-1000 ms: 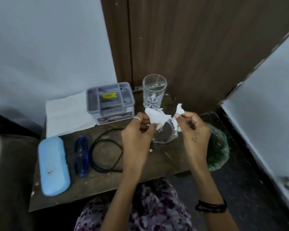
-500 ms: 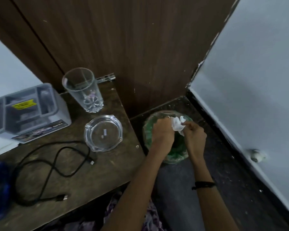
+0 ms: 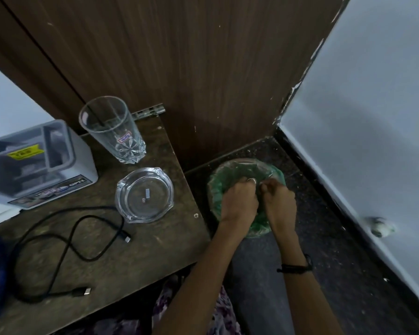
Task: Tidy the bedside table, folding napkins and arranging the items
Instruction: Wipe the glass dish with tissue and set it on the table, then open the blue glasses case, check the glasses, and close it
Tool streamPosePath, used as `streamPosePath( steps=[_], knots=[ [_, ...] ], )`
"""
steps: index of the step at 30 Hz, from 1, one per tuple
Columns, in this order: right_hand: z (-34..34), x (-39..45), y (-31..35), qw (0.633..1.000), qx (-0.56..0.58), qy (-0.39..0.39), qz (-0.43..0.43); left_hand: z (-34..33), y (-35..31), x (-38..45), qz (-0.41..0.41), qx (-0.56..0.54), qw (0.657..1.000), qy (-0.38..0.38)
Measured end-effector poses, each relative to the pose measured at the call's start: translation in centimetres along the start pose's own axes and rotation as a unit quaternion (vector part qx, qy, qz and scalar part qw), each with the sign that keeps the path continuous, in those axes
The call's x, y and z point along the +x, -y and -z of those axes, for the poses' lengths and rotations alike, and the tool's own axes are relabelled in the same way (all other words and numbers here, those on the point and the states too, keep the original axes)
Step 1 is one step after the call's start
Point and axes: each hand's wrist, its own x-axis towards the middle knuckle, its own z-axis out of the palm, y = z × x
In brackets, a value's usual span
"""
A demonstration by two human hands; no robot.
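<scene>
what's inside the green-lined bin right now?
Both hands reach into the green-lined bin: left hand, right hand, fingers curled downward. They cover the bin's contents, and no tissue shows.

My left hand (image 3: 240, 201) and right hand (image 3: 279, 201) hide their fingertips inside the bin (image 3: 218, 189); I can't tell what they hold.

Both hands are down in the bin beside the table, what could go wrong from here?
1. The left hand and right hand press into the green-lined bin; the thin liner may slip off its rim.
2. Pulling back, the left arm could knock the ashtray near the table edge.
3. The cable lies in loose loops and could snag and get dragged.
</scene>
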Motion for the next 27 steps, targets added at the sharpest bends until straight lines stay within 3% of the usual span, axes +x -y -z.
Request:
streamPosePath(
  steps=[9, 16, 21, 27],
  knots=[
    [1.2, -5.4, 7.0, 0.975, 0.028, 0.037, 0.217, 6.2, 2.7, -7.6, 0.027, -0.152, 0.976, -0.155],
    [-1.4, -11.9, 15.5, 0.944, 0.081, 0.109, 0.302, 10.1, 8.8, -15.5, 0.092, -0.248, 0.908, -0.323],
    [-3.8, -16.0, 19.5, 0.916, 0.065, 0.161, 0.361, 12.4, 13.1, -19.2, 0.117, -0.285, 0.882, -0.356],
    [-5.5, -19.4, 21.4, 0.901, 0.039, 0.191, 0.387, 14.7, 17.5, -22.6, 0.149, -0.272, 0.884, -0.349]
  ],
)
